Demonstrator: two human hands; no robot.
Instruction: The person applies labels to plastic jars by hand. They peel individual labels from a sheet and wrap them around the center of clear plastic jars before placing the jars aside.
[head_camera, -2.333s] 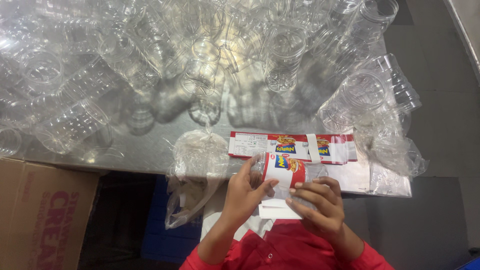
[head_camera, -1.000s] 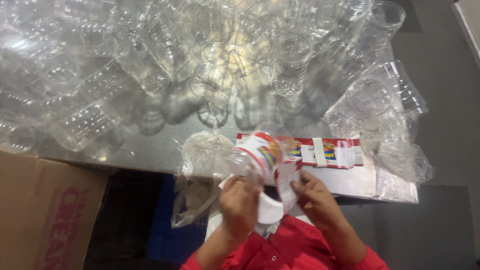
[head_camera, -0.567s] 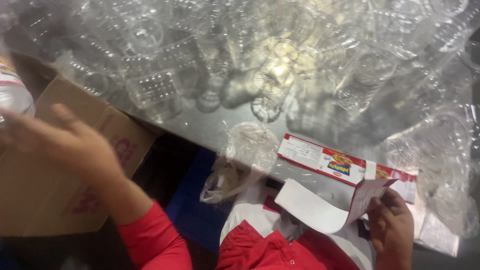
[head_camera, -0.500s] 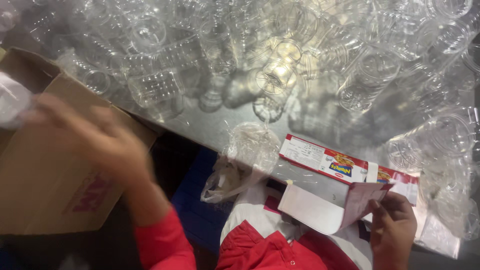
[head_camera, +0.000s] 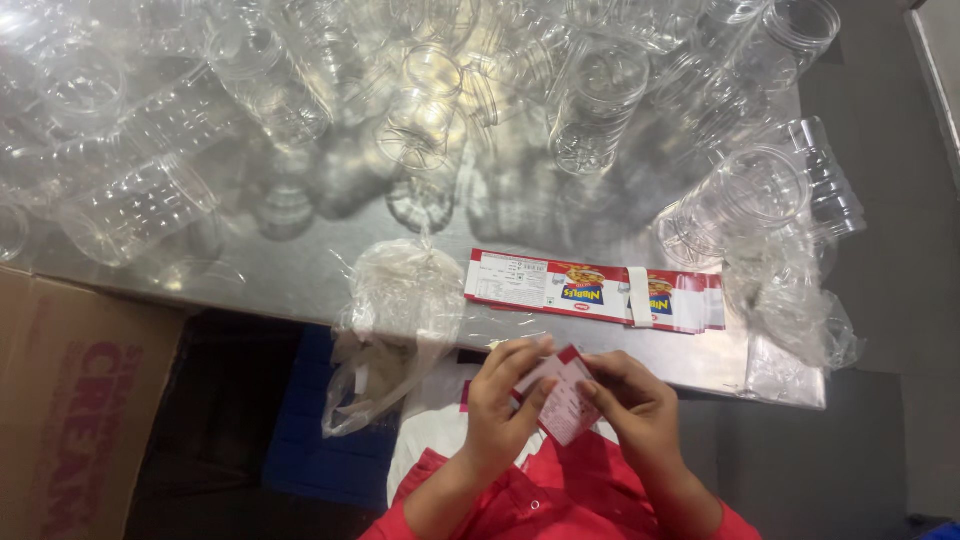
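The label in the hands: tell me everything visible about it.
The label is a small, thin, glossy-looking sheet, mostly white with a red edge and fine print too small to make out. It is held tilted just below the table edge, above the red shirt. The left hand pinches its left side and the right hand its right side, fingers covering part of it. It looks slightly curled.

Red-and-white label (head_camera: 562, 398), tilted, between both hands

You see a red-and-white label (head_camera: 566, 398), a red, white and yellow label stack (head_camera: 592, 291), clear jars (head_camera: 590, 110), a brown box (head_camera: 75, 400) and red sleeves.
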